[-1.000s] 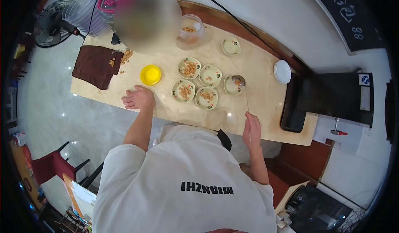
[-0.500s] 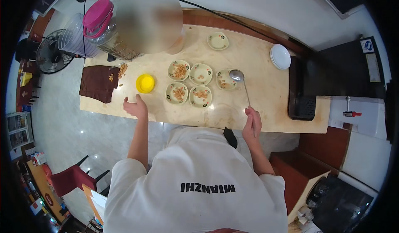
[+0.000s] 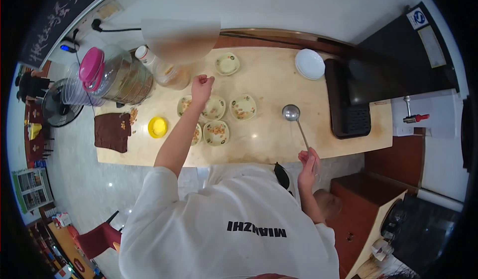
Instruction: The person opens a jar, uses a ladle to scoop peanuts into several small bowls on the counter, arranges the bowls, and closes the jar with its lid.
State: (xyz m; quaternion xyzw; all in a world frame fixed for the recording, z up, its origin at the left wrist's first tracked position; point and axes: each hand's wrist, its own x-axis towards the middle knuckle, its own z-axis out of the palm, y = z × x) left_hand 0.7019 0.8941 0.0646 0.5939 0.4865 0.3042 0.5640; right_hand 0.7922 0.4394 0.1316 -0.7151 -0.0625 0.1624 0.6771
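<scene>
My right hand (image 3: 308,168) is closed around the handle of a metal ladle (image 3: 291,112); its bowl is over the tabletop, right of the patterned bowls. My left hand (image 3: 202,86) has its fingers curled in, and whether anything is between them is hidden. It is just below and left of a patterned bowl (image 3: 227,64) at the back with no food visible in it. My left forearm partly covers two bowls at the left. Small brown pieces of food lie in the right bowl (image 3: 243,107), the middle bowl (image 3: 214,108) and the front bowl (image 3: 216,133).
A yellow dish (image 3: 158,127) and a dark brown cloth (image 3: 111,132) with brown pieces beside it lie at the left. Behind them stand a big clear jar (image 3: 130,82) and a smaller container (image 3: 172,77). White plates (image 3: 309,64) and a black tray (image 3: 351,122) are at the right.
My left hand has gone from beside the yellow dish up past the bowls, its fingers now curled. The ladle has moved off the right bowl to over the tabletop. The camera view has shifted.
</scene>
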